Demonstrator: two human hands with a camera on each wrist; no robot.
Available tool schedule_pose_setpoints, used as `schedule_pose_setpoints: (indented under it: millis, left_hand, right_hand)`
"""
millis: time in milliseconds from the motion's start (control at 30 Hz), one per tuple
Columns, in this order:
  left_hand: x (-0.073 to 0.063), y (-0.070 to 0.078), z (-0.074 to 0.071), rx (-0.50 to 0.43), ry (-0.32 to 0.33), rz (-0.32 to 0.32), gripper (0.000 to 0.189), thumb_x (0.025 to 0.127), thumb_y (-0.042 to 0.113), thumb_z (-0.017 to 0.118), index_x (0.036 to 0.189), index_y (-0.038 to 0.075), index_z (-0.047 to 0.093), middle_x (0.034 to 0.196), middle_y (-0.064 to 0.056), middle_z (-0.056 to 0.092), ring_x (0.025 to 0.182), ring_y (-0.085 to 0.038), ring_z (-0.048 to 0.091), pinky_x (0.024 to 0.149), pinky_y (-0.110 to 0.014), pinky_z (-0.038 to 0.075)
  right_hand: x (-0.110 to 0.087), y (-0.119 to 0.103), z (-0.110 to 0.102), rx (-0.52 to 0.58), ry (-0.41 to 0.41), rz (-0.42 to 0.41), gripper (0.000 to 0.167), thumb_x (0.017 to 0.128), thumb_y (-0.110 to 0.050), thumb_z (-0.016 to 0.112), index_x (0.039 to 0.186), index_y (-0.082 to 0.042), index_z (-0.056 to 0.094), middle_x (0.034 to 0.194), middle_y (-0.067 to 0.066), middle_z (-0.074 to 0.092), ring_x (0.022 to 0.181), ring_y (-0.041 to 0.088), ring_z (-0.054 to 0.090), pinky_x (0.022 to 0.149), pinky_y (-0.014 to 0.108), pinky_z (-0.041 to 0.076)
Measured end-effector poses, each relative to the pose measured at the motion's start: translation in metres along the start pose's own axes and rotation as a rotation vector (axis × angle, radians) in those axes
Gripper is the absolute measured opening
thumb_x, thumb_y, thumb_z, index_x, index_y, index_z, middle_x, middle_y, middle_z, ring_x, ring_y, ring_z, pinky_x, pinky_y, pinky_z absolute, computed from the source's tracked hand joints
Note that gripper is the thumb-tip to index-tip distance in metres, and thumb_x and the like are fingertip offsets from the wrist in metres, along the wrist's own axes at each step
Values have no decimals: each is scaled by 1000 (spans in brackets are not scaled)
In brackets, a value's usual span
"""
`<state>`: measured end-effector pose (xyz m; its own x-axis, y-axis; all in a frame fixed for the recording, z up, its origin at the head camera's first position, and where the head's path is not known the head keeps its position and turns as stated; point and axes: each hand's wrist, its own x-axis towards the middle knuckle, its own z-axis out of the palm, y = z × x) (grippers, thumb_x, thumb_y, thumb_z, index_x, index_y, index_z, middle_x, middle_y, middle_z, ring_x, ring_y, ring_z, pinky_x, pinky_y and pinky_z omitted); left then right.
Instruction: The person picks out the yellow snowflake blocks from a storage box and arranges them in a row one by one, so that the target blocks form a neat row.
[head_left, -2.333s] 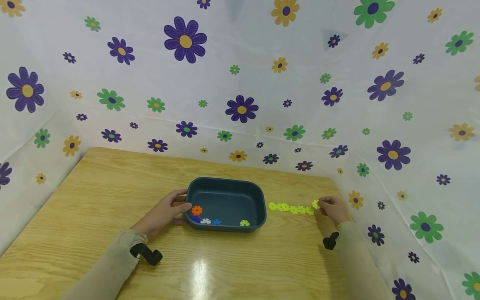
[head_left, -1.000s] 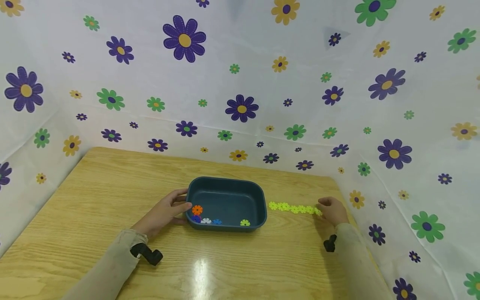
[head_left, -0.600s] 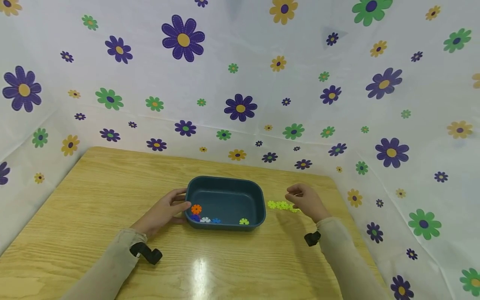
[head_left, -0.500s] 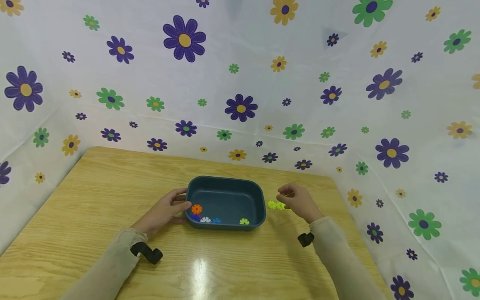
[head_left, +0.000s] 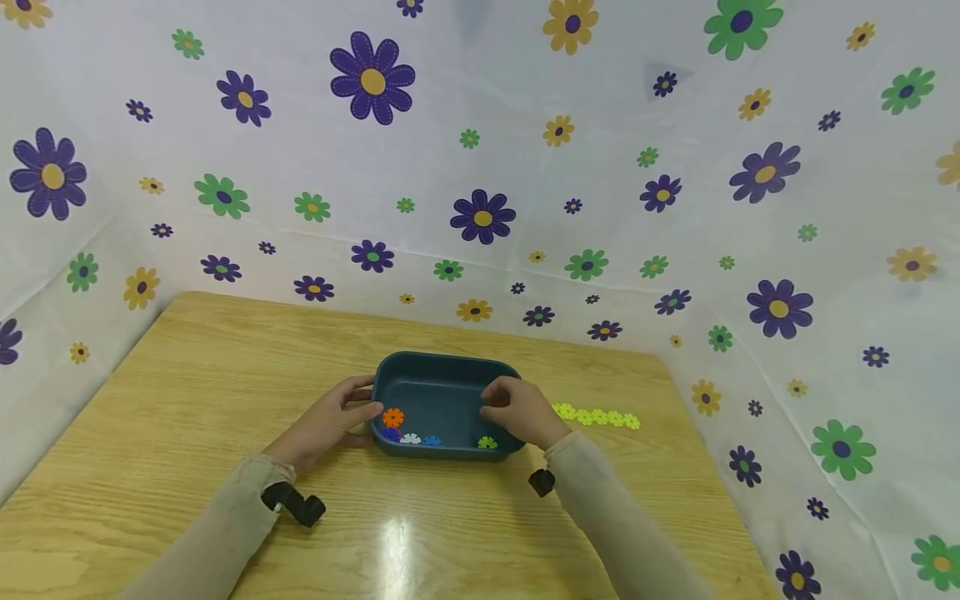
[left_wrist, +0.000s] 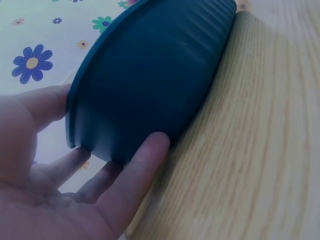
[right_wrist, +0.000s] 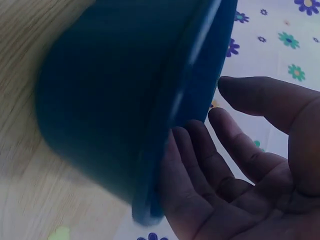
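Observation:
A dark teal plastic basin (head_left: 442, 452) stands on the table. My left hand (head_left: 324, 427) grips its left end, thumb at the rim and fingers against the outer wall, as the left wrist view also shows. My right hand (head_left: 525, 412) reaches over the right rim into the basin, fingers loosely bent, nothing between thumb and fingertips. Below it lies a yellow-green snowflake disc (head_left: 487, 442). Orange (head_left: 393, 418), dark blue (head_left: 391, 434), white (head_left: 410, 438) and blue (head_left: 432, 441) snowflake discs lie by the left and front walls. Right of the basin runs a row of yellow-green snowflake discs (head_left: 599, 417).
The wooden table (head_left: 247, 350) extends around the basin. A white sheet with printed flowers (head_left: 480, 125) hangs behind and along both sides. Each wrist carries a black camera mount (head_left: 296, 504). My right hand and forearm hide the left end of the disc row.
My right hand, first pinching a yellow-green snowflake disc, leaves it at the row's right end. The hand then moves left, over the row and into the basin. My left hand stays on the basin.

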<state>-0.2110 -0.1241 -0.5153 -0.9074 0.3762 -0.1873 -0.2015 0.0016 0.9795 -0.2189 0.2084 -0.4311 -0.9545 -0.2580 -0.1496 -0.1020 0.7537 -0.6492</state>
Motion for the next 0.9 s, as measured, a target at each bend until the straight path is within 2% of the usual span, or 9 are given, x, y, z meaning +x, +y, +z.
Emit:
schedule_pose_setpoints:
  millis: [300, 467, 567, 767, 900]
  left_hand:
    - [2, 0, -1, 8, -1, -3, 73, 101, 31, 70, 161, 15, 32, 157, -24, 39, 132, -41, 55, 91, -49, 61]
    - [3, 0, -1, 7, -3, 0, 74, 101, 33, 70, 161, 15, 32, 156, -24, 39, 132, -41, 55, 91, -49, 61]
    - [1, 0, -1, 9, -1, -2, 75, 100, 34, 71, 161, 15, 32, 157, -24, 39, 131, -41, 55, 91, -49, 61]
    - [-1, -1, -2, 11, 5, -10, 76, 100, 33, 71, 161, 14, 31, 158, -24, 38, 132, -41, 55, 92, -49, 61]
    - [0, -1, -2, 11, -5, 7, 75, 101, 32, 70, 161, 12, 30, 158, -25, 37, 133, -43, 53, 92, -50, 60]
  right_hand:
    - [10, -5, 20, -179, -101, 45, 16, 93, -18, 78, 105, -11, 70, 104, 3, 69, 96, 19, 65, 87, 42, 57]
    - [13, -8, 26, -176, -142, 78, 19, 91, -17, 80, 104, -9, 70, 103, 5, 69, 94, 20, 64, 87, 43, 56]
    - [14, -6, 28, -188, -157, 64, 23, 88, -15, 83, 105, -7, 70, 105, 6, 69, 98, 22, 64, 90, 45, 55]
    - [17, -4, 33, -288, -216, 38, 30, 88, -14, 84, 111, -8, 67, 112, 8, 64, 108, 25, 59, 96, 44, 53]
    - [21, -5, 33, -291, -195, 65, 25, 88, -15, 83, 104, -8, 66, 104, 6, 66, 97, 23, 61, 89, 43, 54]
